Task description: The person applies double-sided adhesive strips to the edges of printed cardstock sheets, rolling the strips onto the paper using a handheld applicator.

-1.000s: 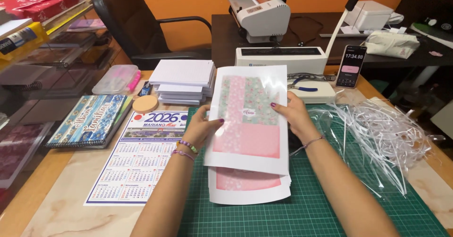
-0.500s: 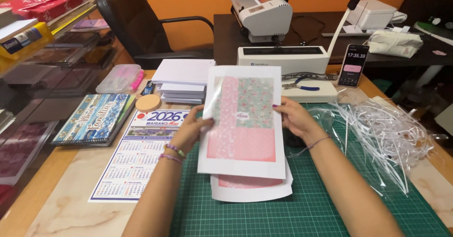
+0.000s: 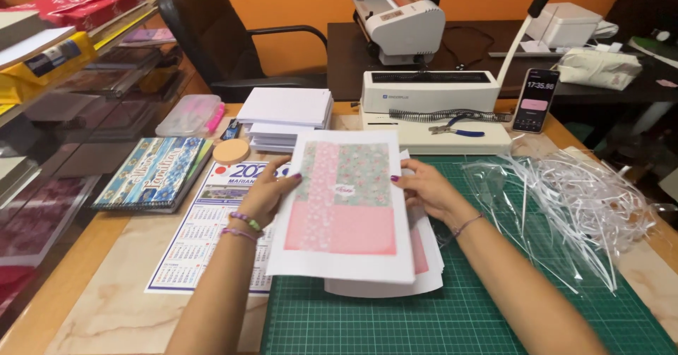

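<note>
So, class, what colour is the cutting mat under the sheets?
Green with a pale grid, the cutting mat shows best in the head view.

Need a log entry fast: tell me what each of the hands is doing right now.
Left hand: closed on the left edge of the pink floral sheet.
Right hand: gripping the same sheet's right edge, above the cutting mat.

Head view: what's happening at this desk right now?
A person holds a printed sheet with a pink floral cover design by its side edges, left hand and right hand. It is lifted over more sheets lying on a green cutting mat. A calendar lies to the left, plastic trimmings to the right.
</note>
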